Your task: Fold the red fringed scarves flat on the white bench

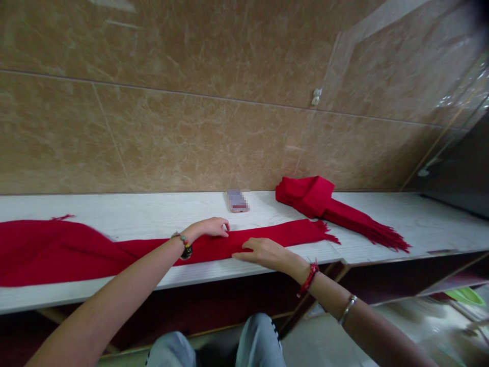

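Note:
A long red scarf [282, 234] lies along the white countertop, folded into a narrow strip on the right and spread wider on the left. Its fringed end points right. My left hand [214, 227] is over the strip's far edge, fingers loosely curved and apart, with no cloth seen pinched in them. My right hand [263, 252] hovers at or rests on the near edge, thumb and fingers apart; whether it touches the cloth I cannot tell. Behind the fringe, a second red scarf [305, 196] sits knotted or wrapped in a bundle, its long fringe trailing right.
A phone [237, 201] lies by the wall behind my hands. The white countertop [153, 209] runs along a brown marble-look wall [191, 142]. Open dark shelves [221, 300] are beneath it. A light green basin [466, 295] shows at the lower right.

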Motion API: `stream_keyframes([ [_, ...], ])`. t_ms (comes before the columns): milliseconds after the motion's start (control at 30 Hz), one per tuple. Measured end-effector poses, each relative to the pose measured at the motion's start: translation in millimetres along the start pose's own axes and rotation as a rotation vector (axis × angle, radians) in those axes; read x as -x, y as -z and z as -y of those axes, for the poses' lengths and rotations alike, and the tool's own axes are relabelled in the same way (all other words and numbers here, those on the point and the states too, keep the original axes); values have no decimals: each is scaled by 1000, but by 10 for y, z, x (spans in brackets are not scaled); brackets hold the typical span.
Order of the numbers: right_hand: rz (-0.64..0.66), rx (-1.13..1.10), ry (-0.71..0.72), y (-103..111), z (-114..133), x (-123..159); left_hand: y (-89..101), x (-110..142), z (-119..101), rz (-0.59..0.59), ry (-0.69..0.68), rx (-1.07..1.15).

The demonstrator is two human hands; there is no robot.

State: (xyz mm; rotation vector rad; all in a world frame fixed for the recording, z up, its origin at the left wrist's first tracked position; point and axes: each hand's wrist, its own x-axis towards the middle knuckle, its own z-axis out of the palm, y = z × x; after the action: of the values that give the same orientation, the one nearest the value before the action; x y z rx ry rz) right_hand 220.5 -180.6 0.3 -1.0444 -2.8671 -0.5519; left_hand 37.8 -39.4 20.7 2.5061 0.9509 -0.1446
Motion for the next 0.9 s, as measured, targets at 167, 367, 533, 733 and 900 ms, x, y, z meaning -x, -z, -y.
stream_keyframes([
  [167, 5, 72, 87, -30, -80, -72, -17, -1, -83, -33, -7, -45],
  [367, -13, 110, 99, -80, -117, -109, -12, -46, -126, -38, -15, -44],
  [533, -99, 150, -39, -138, -32, -95, -50, -130, -92, -26, 5, 21],
  [733, -42, 175, -207, -81, 55, -151, -100, -181, -62, -67, 34, 49],
  [900, 70, 171, -305, -50, 124, -190, -57, -143, -58, -87, 86, 114],
])
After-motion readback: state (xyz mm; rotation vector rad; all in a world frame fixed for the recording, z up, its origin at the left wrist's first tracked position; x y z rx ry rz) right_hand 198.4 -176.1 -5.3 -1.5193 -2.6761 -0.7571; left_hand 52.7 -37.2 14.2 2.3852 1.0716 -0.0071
